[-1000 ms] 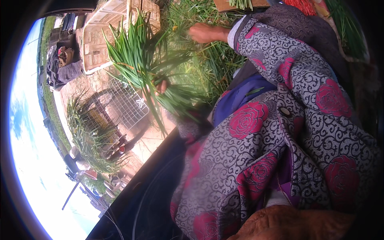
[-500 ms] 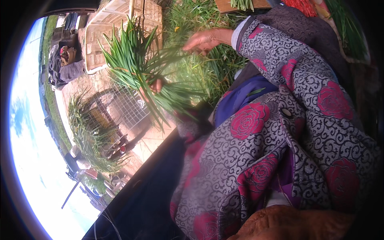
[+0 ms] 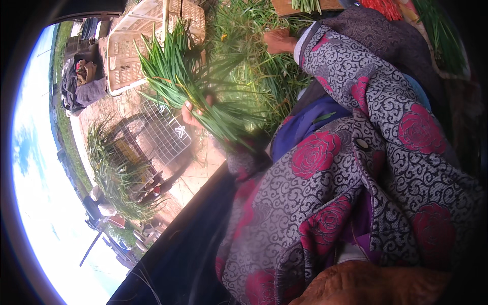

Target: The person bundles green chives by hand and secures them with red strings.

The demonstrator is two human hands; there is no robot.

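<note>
A loose bunch of garlic chives (image 3: pixel 175 73), long flat green leaves, lies across my left hand (image 3: pixel 192 113). My left fingers are wrapped round its middle, partly covered by the leaves. My right hand (image 3: pixel 279 41) is apart from the bunch, to its right, over a heap of loose green leaves (image 3: pixel 239 30) on the ground. It points downward, and its fingers are hidden, so I cannot see whether they grip anything.
A pale plastic crate (image 3: pixel 124 56) stands beyond the bunch. To the left are a white wire rack (image 3: pixel 165 134) and a leafy green pile (image 3: pixel 109 168). At the top are a brown board (image 3: pixel 330 5) with cut stalks, red strips (image 3: pixel 381 7) and more greens (image 3: pixel 439 35).
My right hand has moved right, away from the bunch, and turned downward over the heap. My left hand has shifted slightly with the bunch, whose leaves lie closer together.
</note>
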